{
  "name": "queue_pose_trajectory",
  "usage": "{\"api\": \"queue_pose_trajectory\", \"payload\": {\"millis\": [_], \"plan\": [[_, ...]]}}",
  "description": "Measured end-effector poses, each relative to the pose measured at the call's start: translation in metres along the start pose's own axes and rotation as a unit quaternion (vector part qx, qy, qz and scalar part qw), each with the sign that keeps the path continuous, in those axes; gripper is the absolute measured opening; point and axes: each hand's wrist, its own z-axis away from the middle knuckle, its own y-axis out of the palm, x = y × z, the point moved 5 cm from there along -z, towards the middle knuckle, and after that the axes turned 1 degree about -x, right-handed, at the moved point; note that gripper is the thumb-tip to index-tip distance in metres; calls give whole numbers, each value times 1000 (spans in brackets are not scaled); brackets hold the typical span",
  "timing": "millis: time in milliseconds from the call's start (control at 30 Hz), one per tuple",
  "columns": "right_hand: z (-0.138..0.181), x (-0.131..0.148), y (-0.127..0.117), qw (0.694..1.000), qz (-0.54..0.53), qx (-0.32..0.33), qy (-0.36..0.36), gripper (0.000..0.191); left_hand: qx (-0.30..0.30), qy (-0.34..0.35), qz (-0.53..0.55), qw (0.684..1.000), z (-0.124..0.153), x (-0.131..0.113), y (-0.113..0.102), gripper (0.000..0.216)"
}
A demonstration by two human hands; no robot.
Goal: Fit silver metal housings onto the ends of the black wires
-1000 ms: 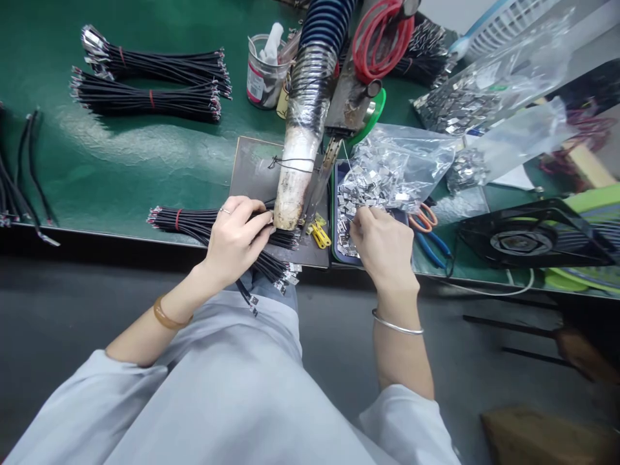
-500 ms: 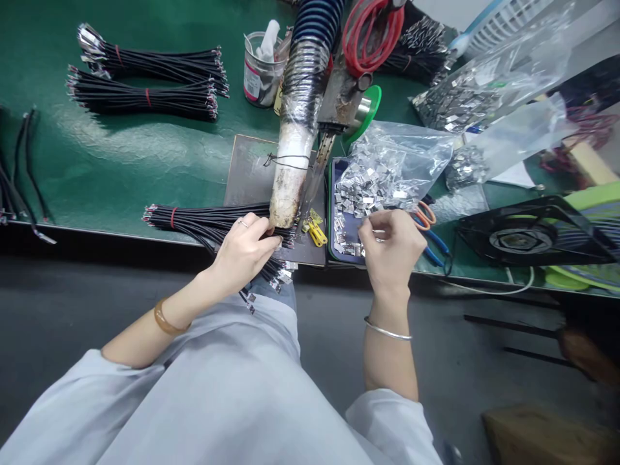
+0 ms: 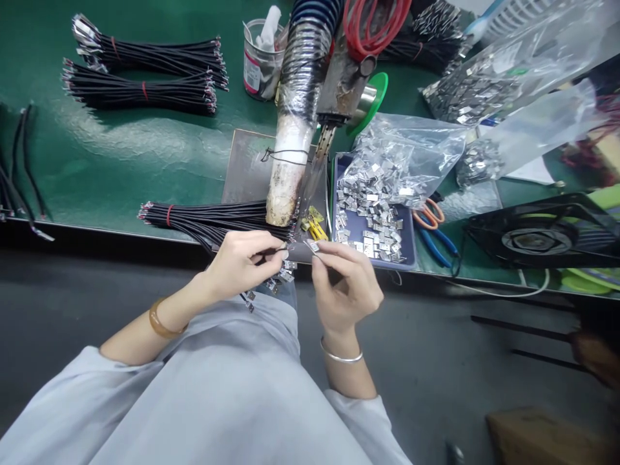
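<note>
My left hand (image 3: 242, 261) is closed in a pinch on the end of one black wire from the bundle of black wires (image 3: 208, 218) that lies across the bench edge. Close beside it, my right hand (image 3: 345, 281) pinches a small metal clip (image 3: 312, 246) at its fingertips, almost touching the wire end. Several wires with clips on their ends (image 3: 271, 284) hang down over my lap below the left hand. A blue tray (image 3: 407, 245) of loose metal clips sits just right of my hands.
A ribbed fume hose (image 3: 298, 110) and a soldering rig stand over a dark plate (image 3: 247, 168). Two tied wire bundles (image 3: 140, 71) lie at the back left. Plastic bags of clips (image 3: 402, 161), orange-handled scissors (image 3: 429, 216), blue pliers, a tin can (image 3: 259, 61) and a black fan (image 3: 537, 236) surround them.
My right hand left the clip tray and came left toward the left hand with a clip. My left hand slid off the bundle toward me, holding a single wire end.
</note>
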Motion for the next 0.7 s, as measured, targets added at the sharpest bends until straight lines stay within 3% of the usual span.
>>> {"api": "queue_pose_trajectory", "payload": {"millis": [133, 300, 500, 700], "plan": [[8, -2, 10, 993, -83, 32, 73, 12, 31, -108, 69, 991, -7, 5, 1, 14], [11, -7, 12, 981, -126, 50, 138, 9, 72, -148, 102, 981, -10, 8, 6, 16], [14, -3, 11, 987, -106, 57, 103, 10, 58, -234, 184, 953, -7, 17, 8, 13], [22, -10, 13, 974, -167, 19, 148, 9, 73, -246, 213, 943, -6, 14, 6, 15]]}}
